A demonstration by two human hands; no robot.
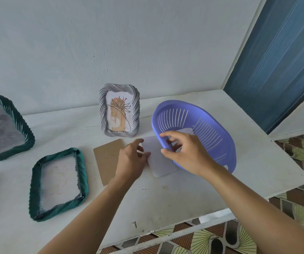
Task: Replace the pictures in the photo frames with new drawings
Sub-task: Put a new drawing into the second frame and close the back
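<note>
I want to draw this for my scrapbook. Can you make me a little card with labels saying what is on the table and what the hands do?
Standing: silver frame, upright by the wall, flower drawing inside
Lying flat: near green frame; far green frame at the left
Loose: brown card; white paper beside it
Left hand: holds the white paper's edge
Right hand: grips the purple basket by its rim, basket tilted
Surface: white table

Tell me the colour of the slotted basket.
The basket is lavender-blue all over, seen best in the head view.
</note>
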